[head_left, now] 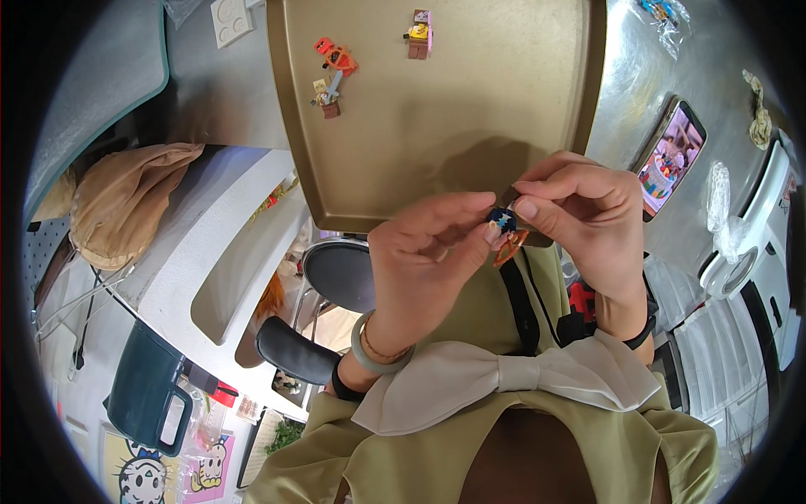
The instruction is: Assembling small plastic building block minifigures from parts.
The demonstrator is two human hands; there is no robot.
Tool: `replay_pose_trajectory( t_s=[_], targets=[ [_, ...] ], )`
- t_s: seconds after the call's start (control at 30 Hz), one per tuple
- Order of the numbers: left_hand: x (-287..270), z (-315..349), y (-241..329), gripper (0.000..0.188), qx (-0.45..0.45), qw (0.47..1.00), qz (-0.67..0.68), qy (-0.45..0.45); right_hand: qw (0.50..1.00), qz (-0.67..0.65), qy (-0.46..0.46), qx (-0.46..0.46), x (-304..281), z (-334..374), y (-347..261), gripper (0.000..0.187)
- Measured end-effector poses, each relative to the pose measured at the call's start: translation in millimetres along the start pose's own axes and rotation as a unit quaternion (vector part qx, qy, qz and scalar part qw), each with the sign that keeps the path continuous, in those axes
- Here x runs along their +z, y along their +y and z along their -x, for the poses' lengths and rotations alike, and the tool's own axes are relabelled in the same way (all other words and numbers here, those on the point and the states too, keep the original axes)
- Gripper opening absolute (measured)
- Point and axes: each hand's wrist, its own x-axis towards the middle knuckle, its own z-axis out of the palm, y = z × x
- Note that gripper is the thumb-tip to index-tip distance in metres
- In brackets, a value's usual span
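Just past the near edge of a gold baking tray, my two hands meet around a small toy minifigure. It has a dark blue part with light markings, and an orange piece hangs below it. My left hand pinches the blue part between thumb and fingers. Between thumb and forefinger, my right hand grips a tiny dark brown piece at the figure's top. My fingertips partly cover the figure, so whether the brown piece is joined to it cannot be told.
Lying in the tray are a red minifigure, one with a grey sword and one with brown legs. A phone with a lit screen rests right of the tray. A black stool stands below left; a dark teal jug is lower left.
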Motion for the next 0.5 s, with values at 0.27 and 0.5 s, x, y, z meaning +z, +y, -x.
replay_pose_trajectory(
  t_s=[0.27, 0.5],
  targets=[
    [-3, -1, 1, 0.022, 0.014, 1.0, 0.005, 0.027, 1.0, -0.002, 0.017, -0.021, 14, -3, 6, 0.004],
    [-8, -3, -2, 0.022, 0.007, 0.999, -0.003, 0.05, 0.999, -0.005, 0.029, -0.02, 21, -8, 13, 0.001]
  ],
)
